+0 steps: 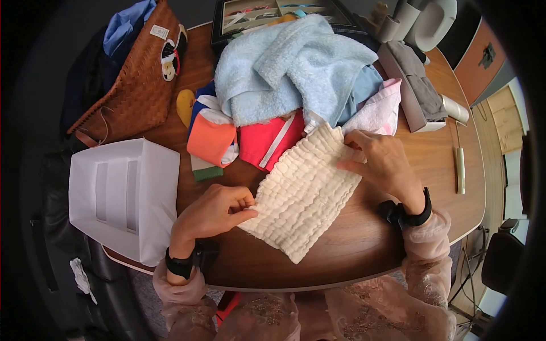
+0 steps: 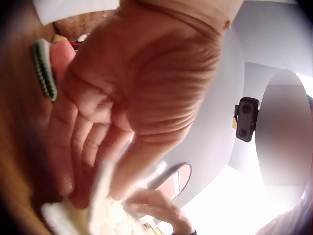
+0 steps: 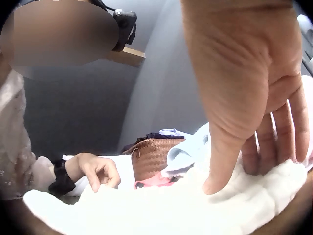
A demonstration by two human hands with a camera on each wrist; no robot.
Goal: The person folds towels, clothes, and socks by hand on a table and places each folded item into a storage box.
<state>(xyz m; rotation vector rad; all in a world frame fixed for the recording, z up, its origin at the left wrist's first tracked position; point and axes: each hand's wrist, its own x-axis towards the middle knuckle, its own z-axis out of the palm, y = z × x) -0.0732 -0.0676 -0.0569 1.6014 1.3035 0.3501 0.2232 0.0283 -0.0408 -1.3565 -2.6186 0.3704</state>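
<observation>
Head view: a cream ruffled cloth [image 1: 303,190] lies spread diagonally on the wooden table [image 1: 364,244], at centre frame. The left hand [image 1: 215,213], lower centre-left, pinches the cloth's left edge between thumb and curled fingers. The right hand [image 1: 380,160], right of centre, presses the cloth's upper right corner with fingers bent over it. Above the cloth sits a heap of laundry: a light blue towel [image 1: 296,68], a red garment [image 1: 267,142], an orange-and-white piece [image 1: 211,136] and a pink cloth [image 1: 378,111]. A white bin [image 1: 122,196] stands at left, a brown woven bag [image 1: 139,85] at upper left, a grey folded item [image 1: 421,85] at upper right.

Left wrist view: the left hand [image 2: 132,98] fills the frame, its fingers [image 2: 73,147] and thumb closed on a fold of the cream cloth [image 2: 105,205] at the bottom; the right hand [image 2: 156,205] shows small beyond it.

Right wrist view: the right hand [image 3: 249,83] occupies the upper right, thumb tip and fingers [image 3: 279,137] pressed down onto the cream cloth [image 3: 161,210], which spans the lower frame. The left hand [image 3: 95,171] holds its far edge at lower left; the woven bag [image 3: 149,156] lies behind at centre
</observation>
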